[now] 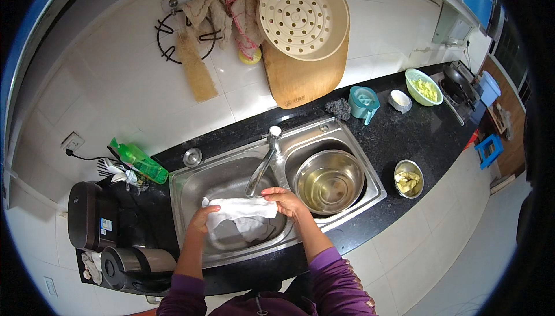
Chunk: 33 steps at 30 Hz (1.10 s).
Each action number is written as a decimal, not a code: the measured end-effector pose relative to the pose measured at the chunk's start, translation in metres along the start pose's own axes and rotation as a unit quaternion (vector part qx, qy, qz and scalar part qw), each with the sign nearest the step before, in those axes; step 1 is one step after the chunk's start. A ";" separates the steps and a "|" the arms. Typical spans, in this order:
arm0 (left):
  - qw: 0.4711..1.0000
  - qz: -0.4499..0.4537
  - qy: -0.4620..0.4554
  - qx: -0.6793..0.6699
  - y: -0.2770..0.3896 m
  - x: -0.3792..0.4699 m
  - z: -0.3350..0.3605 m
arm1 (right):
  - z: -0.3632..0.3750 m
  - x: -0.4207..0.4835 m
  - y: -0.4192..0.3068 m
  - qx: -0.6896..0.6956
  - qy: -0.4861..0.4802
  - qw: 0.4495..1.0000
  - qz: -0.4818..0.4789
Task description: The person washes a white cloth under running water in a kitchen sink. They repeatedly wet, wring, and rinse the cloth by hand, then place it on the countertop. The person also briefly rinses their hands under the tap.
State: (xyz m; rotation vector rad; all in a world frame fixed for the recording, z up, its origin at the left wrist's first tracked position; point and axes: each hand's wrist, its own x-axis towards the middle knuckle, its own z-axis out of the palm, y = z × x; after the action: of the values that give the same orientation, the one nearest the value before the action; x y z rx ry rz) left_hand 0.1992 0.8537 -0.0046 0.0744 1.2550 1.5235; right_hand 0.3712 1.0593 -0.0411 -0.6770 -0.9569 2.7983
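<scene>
A white cloth (243, 208) is stretched between my two hands over the left basin (217, 177) of a stainless steel double sink. My left hand (204, 217) grips its left end, with the thumb on top. At the other end, my right hand (282, 200) pinches the cloth's upper right corner, close below the spout of the chrome faucet (262, 166). Beneath the stretched part, more whitish cloth (253, 228) hangs or lies low in the basin; whether it is the same piece I cannot tell. In the right basin sits a large steel pot (330, 181) holding yellowish liquid.
On the black counter (373, 142) stand a small metal bowl of yellowish pieces (408, 179), a teal pitcher (364, 103) and a green colander of chopped vegetables (424, 87). Left are a green bottle (141, 160), a dark appliance (89, 216) and an electric kettle (136, 268). A cutting board (303, 77) leans behind.
</scene>
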 end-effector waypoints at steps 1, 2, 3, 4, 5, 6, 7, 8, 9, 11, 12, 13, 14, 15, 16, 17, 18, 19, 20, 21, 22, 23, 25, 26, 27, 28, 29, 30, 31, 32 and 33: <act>1.000 0.004 -0.006 0.000 0.001 -0.002 -0.001 | 0.003 0.000 -0.001 -0.007 0.007 1.000 -0.011; 1.000 0.008 -0.011 0.000 0.001 -0.003 -0.002 | 0.003 0.001 0.000 0.000 0.010 1.000 -0.022; 1.000 0.014 -0.018 0.000 0.001 -0.003 -0.004 | 0.003 0.003 0.002 0.008 0.013 0.999 -0.033; 0.999 0.020 -0.025 0.000 0.000 -0.002 -0.007 | 0.003 0.005 0.003 0.016 0.015 0.999 -0.045; 0.999 0.026 -0.031 0.000 -0.001 -0.001 -0.009 | 0.002 0.006 0.004 0.027 0.025 0.998 -0.055; 0.999 0.026 -0.040 -0.005 -0.003 0.002 -0.012 | 0.002 0.007 0.006 0.039 0.033 0.997 -0.065; 0.998 0.025 -0.048 -0.010 -0.004 0.004 -0.015 | 0.002 0.008 0.007 0.051 0.042 0.995 -0.075; 0.998 0.025 -0.057 -0.015 -0.006 0.006 -0.017 | 0.002 0.010 0.009 0.051 0.049 0.994 -0.079; 0.998 0.035 -0.053 -0.021 -0.005 0.004 -0.010 | 0.001 0.011 0.010 0.051 0.058 0.994 -0.083; 0.997 0.055 -0.044 -0.033 -0.002 -0.002 0.006 | -0.002 0.012 0.011 0.047 0.073 0.992 -0.092; 0.996 0.056 -0.056 -0.041 -0.002 -0.002 0.008 | -0.001 0.011 0.011 0.044 0.079 0.991 -0.096; 0.995 0.056 -0.068 -0.049 -0.001 -0.003 0.009 | -0.001 0.011 0.010 0.041 0.084 0.991 -0.100; 0.994 0.057 -0.079 -0.056 -0.001 -0.002 0.010 | -0.001 0.011 0.011 0.048 0.088 0.989 -0.107; 0.992 0.056 -0.089 -0.068 -0.002 -0.002 0.011 | 0.000 0.011 0.011 0.055 0.092 0.988 -0.115; 0.990 0.055 -0.099 -0.080 -0.003 -0.001 0.012 | 0.000 0.010 0.012 0.061 0.097 0.986 -0.122; 0.988 0.054 -0.110 -0.091 -0.003 -0.001 0.014 | -0.002 0.011 0.013 0.064 0.104 0.984 -0.129; 0.987 0.051 -0.112 -0.102 -0.004 0.001 0.014 | -0.003 0.011 0.015 0.067 0.111 0.982 -0.137; 0.986 0.049 -0.115 -0.113 -0.006 0.002 0.013 | -0.005 0.011 0.016 0.070 0.117 0.980 -0.144; 0.984 0.046 -0.118 -0.123 -0.008 0.003 0.014 | -0.007 0.010 0.017 0.082 0.119 0.978 -0.148; 0.985 0.042 -0.112 -0.127 -0.009 0.004 0.017 | -0.007 0.008 0.016 0.093 0.121 0.976 -0.153; 0.985 0.039 -0.106 -0.130 -0.010 0.005 0.021 | -0.008 0.007 0.016 0.104 0.124 0.974 -0.157; 0.985 0.036 -0.099 -0.133 -0.012 0.006 0.024 | -0.009 0.006 0.015 0.114 0.120 0.974 -0.158; 0.986 0.034 -0.101 -0.131 -0.017 0.009 0.023 | -0.011 0.003 0.014 0.133 0.112 0.972 -0.159; 0.986 0.034 -0.102 -0.129 -0.020 0.011 0.023 | -0.012 0.002 0.014 0.136 0.105 0.973 -0.153; 0.984 0.032 -0.113 -0.135 -0.022 0.013 0.023 | -0.013 0.000 0.013 0.138 0.098 0.974 -0.148; 0.982 0.031 -0.123 -0.140 -0.023 0.014 0.024 | -0.014 -0.001 0.012 0.141 0.092 0.975 -0.142; 0.980 0.030 -0.134 -0.145 -0.025 0.015 0.025 | -0.014 -0.004 0.012 0.135 0.066 0.980 -0.132; 0.981 0.025 -0.126 -0.143 -0.026 0.016 0.023 | -0.013 -0.008 0.012 0.129 0.039 0.983 -0.123; 0.983 0.020 -0.117 -0.140 -0.027 0.016 0.020 | -0.010 -0.012 0.011 0.123 0.012 0.986 -0.112; 0.984 0.016 -0.109 -0.138 -0.027 0.016 0.019 | -0.008 -0.014 0.011 0.110 0.002 0.988 -0.105; 0.984 0.020 -0.108 -0.143 -0.027 0.016 0.019 | -0.008 -0.015 0.011 0.083 0.006 0.992 -0.094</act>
State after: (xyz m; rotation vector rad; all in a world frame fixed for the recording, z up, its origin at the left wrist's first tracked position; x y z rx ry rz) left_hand 0.2233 0.8731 -0.0245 0.0757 0.8594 1.6689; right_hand 0.3882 1.0517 -0.0477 -0.5502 -0.7318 2.6670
